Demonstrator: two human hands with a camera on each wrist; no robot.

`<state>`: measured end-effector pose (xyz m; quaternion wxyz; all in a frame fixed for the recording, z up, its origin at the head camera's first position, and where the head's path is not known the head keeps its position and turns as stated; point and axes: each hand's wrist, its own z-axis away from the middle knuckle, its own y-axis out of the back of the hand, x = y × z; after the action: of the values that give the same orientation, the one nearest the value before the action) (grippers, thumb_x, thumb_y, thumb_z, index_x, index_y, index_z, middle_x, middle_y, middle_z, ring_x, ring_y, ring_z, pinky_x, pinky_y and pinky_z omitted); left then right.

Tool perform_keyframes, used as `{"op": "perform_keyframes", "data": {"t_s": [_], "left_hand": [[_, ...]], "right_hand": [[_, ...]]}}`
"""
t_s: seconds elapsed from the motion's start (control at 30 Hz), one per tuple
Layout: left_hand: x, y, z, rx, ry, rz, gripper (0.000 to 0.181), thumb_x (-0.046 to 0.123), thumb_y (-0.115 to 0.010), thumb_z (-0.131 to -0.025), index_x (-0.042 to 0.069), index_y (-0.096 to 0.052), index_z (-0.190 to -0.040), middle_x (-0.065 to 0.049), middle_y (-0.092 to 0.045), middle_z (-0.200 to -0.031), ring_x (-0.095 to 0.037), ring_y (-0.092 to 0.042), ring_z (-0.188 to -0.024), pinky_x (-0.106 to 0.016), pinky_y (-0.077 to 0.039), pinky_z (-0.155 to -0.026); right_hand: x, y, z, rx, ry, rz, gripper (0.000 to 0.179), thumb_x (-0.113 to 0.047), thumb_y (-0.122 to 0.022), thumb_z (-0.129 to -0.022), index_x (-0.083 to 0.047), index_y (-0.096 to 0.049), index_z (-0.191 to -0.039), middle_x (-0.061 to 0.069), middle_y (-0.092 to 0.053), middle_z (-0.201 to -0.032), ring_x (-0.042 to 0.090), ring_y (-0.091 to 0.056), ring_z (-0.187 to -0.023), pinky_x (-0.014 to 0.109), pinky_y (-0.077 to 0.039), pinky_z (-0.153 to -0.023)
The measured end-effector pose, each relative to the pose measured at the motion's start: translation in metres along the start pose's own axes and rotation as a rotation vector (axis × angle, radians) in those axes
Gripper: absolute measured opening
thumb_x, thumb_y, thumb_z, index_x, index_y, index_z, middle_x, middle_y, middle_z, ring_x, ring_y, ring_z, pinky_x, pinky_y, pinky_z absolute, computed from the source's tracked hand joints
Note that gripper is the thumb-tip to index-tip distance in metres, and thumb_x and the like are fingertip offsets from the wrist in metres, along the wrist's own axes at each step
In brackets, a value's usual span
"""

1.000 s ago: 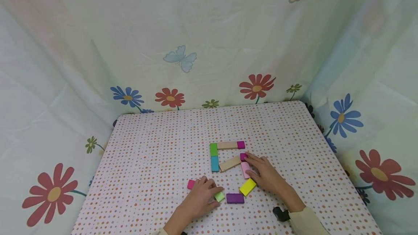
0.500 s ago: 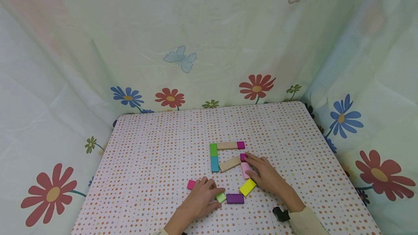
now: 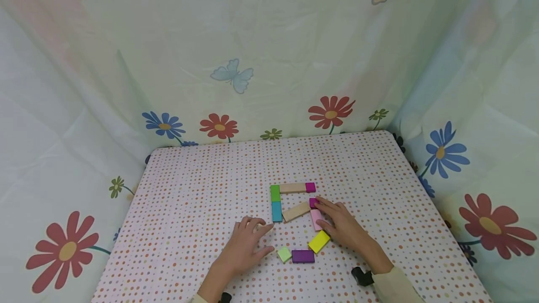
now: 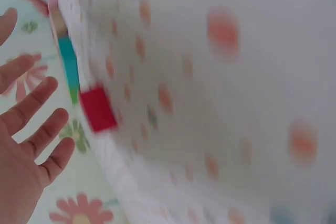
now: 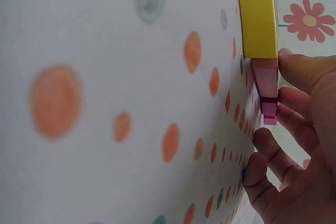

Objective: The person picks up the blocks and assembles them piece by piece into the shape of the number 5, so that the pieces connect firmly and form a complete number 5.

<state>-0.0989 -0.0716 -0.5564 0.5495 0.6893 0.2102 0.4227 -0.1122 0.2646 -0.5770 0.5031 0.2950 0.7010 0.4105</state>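
My left hand [image 3: 242,249] hovers with spread fingers left of a light green block [image 3: 284,254], holding nothing. Below it in the left wrist view lies a red-pink block [image 4: 98,108], hidden by the hand in the head view. The fingertips of my right hand [image 3: 343,228] rest at a small magenta block [image 3: 313,203], its thumb at the side of a light pink block [image 3: 316,220]. A yellow block [image 3: 319,241] and a purple block [image 3: 303,256] continue the curve down and left to the light green one.
Farther back, a plain wooden block [image 3: 293,188] joins a second magenta block [image 3: 310,187] and a green block [image 3: 275,193]. A blue block [image 3: 276,212] and slanted wooden block [image 3: 296,212] follow. The dotted tabletop [image 3: 202,186] is bordered by flowered curtains [image 3: 294,36].
My left hand has let go of the light green block and moved left and slightly away, fingers spreading. That block had shifted slightly right toward the purple one. The right hand has stayed put.
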Motion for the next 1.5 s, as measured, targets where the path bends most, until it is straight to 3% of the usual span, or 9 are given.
{"op": "perform_keyframes", "data": {"t_s": [0.13,0.27,0.4,0.5,0.67,0.77,0.93,1.03,1.5], "left_hand": [[-0.018,0.015,0.005,-0.011,0.062,0.048,0.058,0.039,-0.078,-0.096,0.025,-0.06,-0.15,-0.003,-0.059,-0.147,-0.028,-0.049,-0.134,-0.058,-0.046,-0.105],[-0.035,0.026,0.012,-0.043,0.11,0.072,0.061,0.025,-0.085,-0.09,0.021,-0.063,-0.147,-0.005,-0.062,-0.142,-0.025,-0.052,-0.125,-0.056,-0.048,-0.102],[-0.045,0.028,0.018,-0.063,0.107,0.065,0.054,0.017,-0.086,-0.087,0.017,-0.07,-0.139,-0.003,-0.066,-0.132,-0.021,-0.052,-0.114,-0.049,-0.05,-0.098],[-0.048,0.023,0.019,-0.064,0.101,0.074,0.044,0.014,-0.086,-0.087,0.016,-0.075,-0.129,0.0,-0.068,-0.124,-0.017,-0.053,-0.109,-0.045,-0.052,-0.099],[-0.045,0.017,0.016,-0.045,0.086,0.058,0.033,0.013,-0.087,-0.087,0.014,-0.078,-0.119,0.002,-0.07,-0.117,-0.013,-0.054,-0.103,-0.041,-0.055,-0.1],[-0.042,0.017,0.011,-0.039,0.066,0.04,0.032,0.015,-0.087,-0.087,0.013,-0.078,-0.118,0.002,-0.07,-0.117,-0.013,-0.056,-0.104,-0.043,-0.053,-0.105],[-0.034,0.017,0.004,-0.042,0.052,0.057,0.031,0.021,-0.085,-0.091,0.014,-0.077,-0.12,0.003,-0.07,-0.119,-0.014,-0.057,-0.108,-0.036,-0.056,-0.097],[-0.028,0.015,-0.001,-0.06,0.05,0.068,0.032,0.026,-0.084,-0.092,0.016,-0.076,-0.122,0.004,-0.07,-0.12,-0.012,-0.056,-0.108,-0.035,-0.056,-0.098],[-0.008,-0.013,-0.01,-0.098,-0.016,0.025,0.032,0.033,-0.085,-0.092,0.019,-0.076,-0.119,0.009,-0.068,-0.114,-0.004,-0.051,-0.1,-0.024,-0.054,-0.088]], "right_hand": [[-0.001,0.0,0.0,-0.001,-0.001,-0.023,0.054,-0.022,-0.075,-0.099,-0.004,-0.061,-0.148,0.013,-0.052,-0.163,0.035,-0.058,-0.127,0.062,-0.049,-0.11],[-0.001,-0.001,0.0,-0.006,-0.002,-0.025,0.054,-0.023,-0.075,-0.1,-0.004,-0.061,-0.149,0.014,-0.052,-0.163,0.035,-0.058,-0.126,0.062,-0.049,-0.11],[-0.001,0.0,-0.001,-0.025,-0.022,-0.008,0.055,-0.025,-0.074,-0.1,-0.006,-0.06,-0.15,0.012,-0.05,-0.164,0.032,-0.057,-0.126,0.057,-0.053,-0.105],[-0.001,0.002,-0.002,-0.041,-0.038,-0.011,0.055,-0.024,-0.074,-0.1,-0.006,-0.059,-0.151,0.012,-0.049,-0.165,0.033,-0.056,-0.129,0.058,-0.051,-0.109],[-0.002,0.003,-0.002,-0.044,-0.044,-0.009,0.056,-0.023,-0.074,-0.1,-0.006,-0.059,-0.151,0.012,-0.049,-0.166,0.034,-0.056,-0.129,0.057,-0.053,-0.107],[-0.002,0.003,-0.002,-0.031,-0.036,-0.008,0.055,-0.023,-0.074,-0.1,-0.006,-0.06,-0.15,0.011,-0.05,-0.165,0.033,-0.056,-0.128,0.056,-0.054,-0.105],[-0.002,0.002,-0.001,-0.031,-0.027,-0.017,0.055,-0.023,-0.074,-0.101,-0.005,-0.059,-0.15,0.012,-0.049,-0.165,0.035,-0.056,-0.131,0.06,-0.048,-0.112],[-0.001,0.003,-0.001,-0.036,-0.031,-0.015,0.055,-0.023,-0.074,-0.101,-0.005,-0.059,-0.15,0.012,-0.049,-0.166,0.035,-0.056,-0.131,0.06,-0.049,-0.112],[0.001,0.0,-0.001,-0.037,-0.03,-0.009,0.054,-0.023,-0.073,-0.101,-0.006,-0.06,-0.15,0.01,-0.048,-0.166,0.032,-0.056,-0.128,0.055,-0.053,-0.105]]}}
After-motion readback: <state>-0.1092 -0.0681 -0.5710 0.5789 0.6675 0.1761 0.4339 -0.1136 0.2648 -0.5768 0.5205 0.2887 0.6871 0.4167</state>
